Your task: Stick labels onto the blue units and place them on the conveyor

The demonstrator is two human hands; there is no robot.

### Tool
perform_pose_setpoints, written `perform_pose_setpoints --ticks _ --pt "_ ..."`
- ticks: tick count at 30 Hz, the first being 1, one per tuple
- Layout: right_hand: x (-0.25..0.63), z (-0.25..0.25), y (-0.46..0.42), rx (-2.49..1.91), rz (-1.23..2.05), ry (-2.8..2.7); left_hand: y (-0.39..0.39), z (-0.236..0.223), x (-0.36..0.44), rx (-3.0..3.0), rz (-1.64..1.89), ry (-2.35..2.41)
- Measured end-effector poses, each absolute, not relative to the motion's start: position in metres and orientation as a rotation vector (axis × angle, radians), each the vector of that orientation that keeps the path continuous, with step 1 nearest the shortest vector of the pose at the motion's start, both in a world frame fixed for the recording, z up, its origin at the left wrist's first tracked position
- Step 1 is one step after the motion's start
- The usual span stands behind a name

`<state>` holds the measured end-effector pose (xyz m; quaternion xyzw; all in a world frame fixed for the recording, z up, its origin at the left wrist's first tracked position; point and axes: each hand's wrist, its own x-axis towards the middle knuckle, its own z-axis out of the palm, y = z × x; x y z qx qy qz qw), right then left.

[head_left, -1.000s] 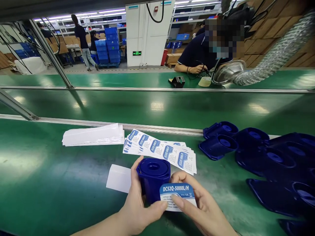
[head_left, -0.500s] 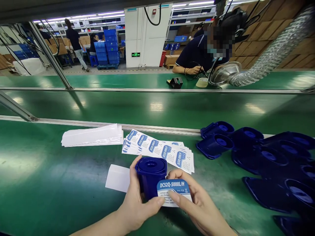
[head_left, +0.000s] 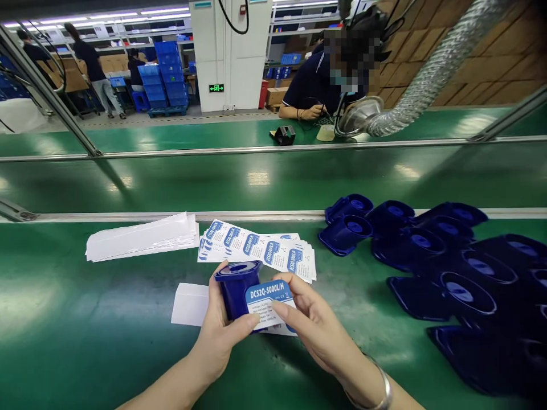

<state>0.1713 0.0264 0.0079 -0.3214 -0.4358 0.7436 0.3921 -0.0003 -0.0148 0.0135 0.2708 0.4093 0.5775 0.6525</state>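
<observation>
In the head view, my left hand [head_left: 213,333] wraps round a dark blue plastic housing [head_left: 234,296], its round top tilted slightly. The left thumb presses on the lower left of a blue-and-white label [head_left: 270,302] printed DC52Q-5000L/H. That label lies against the housing's side, its right part held between thumb and fingers of my right hand [head_left: 318,322]. Whether the whole left part is stuck down, I cannot tell. Just behind the housing are sheets of the same labels [head_left: 273,250]. A blank white slip [head_left: 190,303] lies left of my left hand.
A stack of white strips [head_left: 141,238] lies at the back left. Several more blue housings [head_left: 421,242] stand in a cluster on the right of the green table [head_left: 85,324]. Across the metal rail, a co-worker [head_left: 305,85] bends over the far bench near a silver duct [head_left: 440,68].
The housing has tilted, its top turning to the left. The label has come up with its right end raised, and both hands still hold on. The camera view has shifted to the right.
</observation>
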Motion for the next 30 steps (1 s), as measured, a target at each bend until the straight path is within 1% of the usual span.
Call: perform_pose_setpoints --ticks 4,8,15,30 --pt "0.174 0.01 0.03 -0.844 1.744 -1.228 -0.013 0.019 0.0 0.54 1.309 0.956" --pt "0.177 0.016 0.035 -0.925 1.519 -1.382 -0.01 0.023 -0.001 0.481 1.334 1.017" --pt "0.177 0.027 0.037 -0.957 1.214 -1.61 -0.006 0.015 -0.005 0.536 1.265 0.995" --pt "0.175 0.025 0.035 -0.944 0.963 -1.656 -0.007 0.004 -0.006 0.598 1.227 0.978"
